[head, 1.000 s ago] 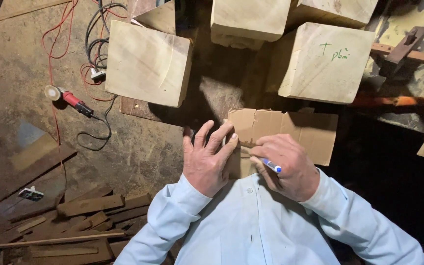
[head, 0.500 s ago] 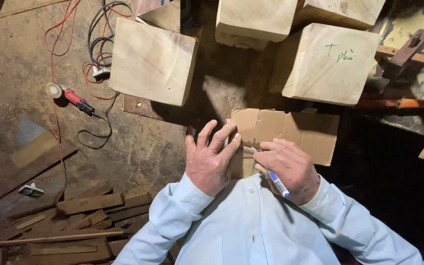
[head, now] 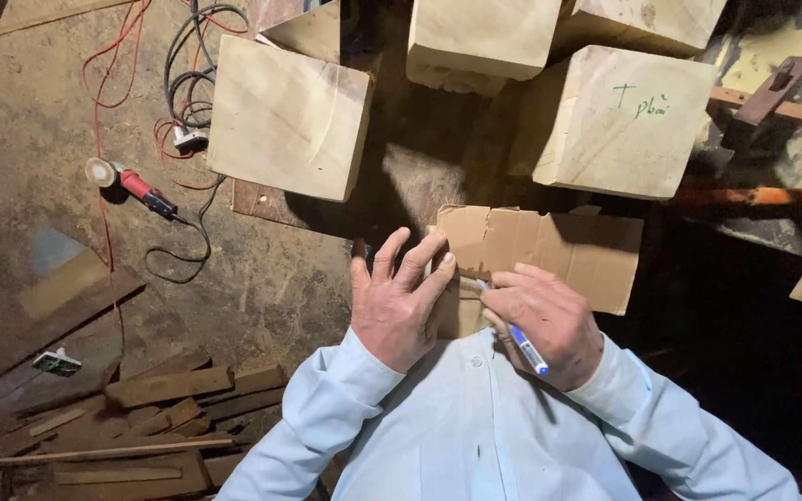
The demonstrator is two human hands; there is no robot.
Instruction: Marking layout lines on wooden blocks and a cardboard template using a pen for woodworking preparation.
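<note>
Pressing flat on the near left part of a cardboard piece [head: 549, 255], the left hand [head: 396, 301] lies open with its fingers spread, fingertips on the cardboard's edge. The right hand [head: 545, 320] is closed around a blue-and-white marker [head: 517, 336], whose tip points at the cardboard just beside the left fingertips. The cardboard is a ragged brown sheet lying straight ahead of the person, between the two hands and the wooden blocks beyond. Both arms wear pale blue sleeves.

Past the cardboard stand several pale wood blocks: one [head: 290, 116] to the left, one [head: 485, 37] at the top middle, and one [head: 619, 121] to the right bearing green pen marks. On the dirt floor [head: 262, 288] at left lies a red angle grinder [head: 132, 184] with its black cord looping near it, and a tangle of red and black cables [head: 178, 83] lies beyond it. Dark wood offcuts [head: 160, 390] are piled at the lower left. At the upper right a wooden hand plane [head: 777, 88] rests on a plank.
</note>
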